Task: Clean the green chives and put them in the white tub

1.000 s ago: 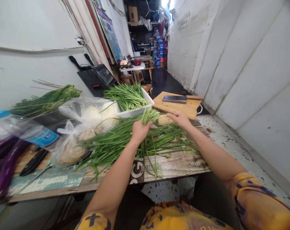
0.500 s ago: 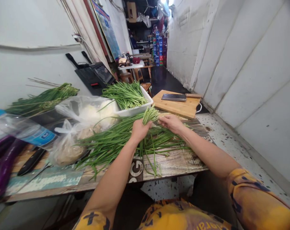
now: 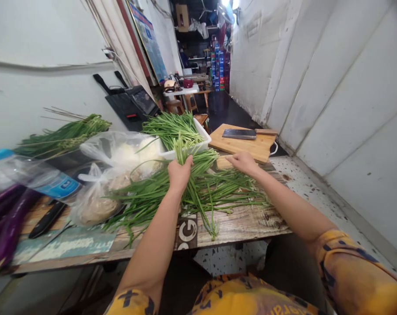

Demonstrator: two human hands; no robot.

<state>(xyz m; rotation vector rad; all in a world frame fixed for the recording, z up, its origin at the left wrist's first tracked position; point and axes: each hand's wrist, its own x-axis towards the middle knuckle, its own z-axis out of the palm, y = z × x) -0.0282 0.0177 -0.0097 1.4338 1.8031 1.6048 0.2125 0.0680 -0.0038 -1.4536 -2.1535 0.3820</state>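
Note:
My left hand (image 3: 180, 174) is closed around a bunch of garlic chives (image 3: 181, 148), whose pale stem ends stand up above the fist. Below and around it a loose heap of garlic chives (image 3: 145, 188) spreads over the wooden table (image 3: 244, 223). My right hand (image 3: 246, 163) is just right of the heap's stem ends, fingers pinched together; whatever they may hold is too small to make out. Behind the left hand a white tray (image 3: 203, 135) is piled with more garlic chives (image 3: 172, 127).
A cleaver (image 3: 239, 134) lies on a cutting board (image 3: 247, 146) at the back right. On the left are clear plastic bags (image 3: 96, 203) of food, a large bottle (image 3: 54, 181), a black-handled knife (image 3: 47, 219), eggplants (image 3: 12, 227) and another bundle of greens (image 3: 67, 135).
My left hand has moved left with its chives, which now point more upright. My right hand has drawn slightly right, widening the gap between the hands.

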